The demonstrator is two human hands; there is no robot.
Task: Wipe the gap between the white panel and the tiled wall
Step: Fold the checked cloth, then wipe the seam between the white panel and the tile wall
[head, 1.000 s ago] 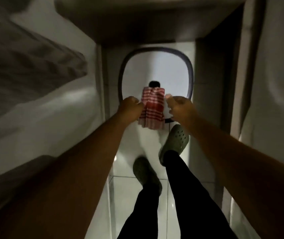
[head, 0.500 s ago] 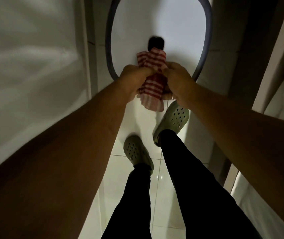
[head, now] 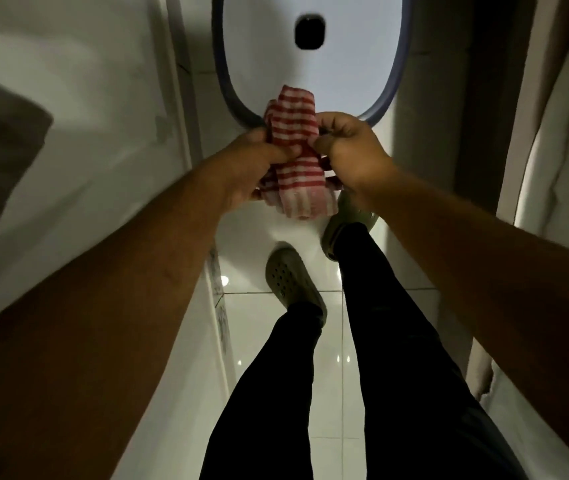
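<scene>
Both hands are up front and busy with the cloth, not the wall. The left hand [head: 259, 164] has its fingers [head: 278, 152] closed around the left side of the red-and-white striped cloth [head: 293, 147], and the right hand [head: 349, 150] has its fingers [head: 324, 143] pinched down on the right side, so the cloth is bunched between the two, its tail hanging below the knuckles. It looks like gathering or folding, getting a workable wad ready.

The cloth hangs in the air, above the near rim of a blue-rimmed white basin [head: 310, 74] that stands on the floor [head: 335, 341] with a dark object [head: 309, 32] in it; what that is I cannot tell. The person's feet in grey-green clogs [head: 291, 278] stand just behind.

And the job itself? The white panel [head: 103, 133] runs down the left of the view, and a narrow seam [head: 181, 98] beside it may be the gap in question, though in this dim light I cannot say so firmly. A second pale panel edge shows at the right. The cloth touches neither side.

So the call is: the wiping pass is not under way here. Cloth in hand, that much is done. What is left is all of it: carry the cloth to the gap, press it in, run it along.
</scene>
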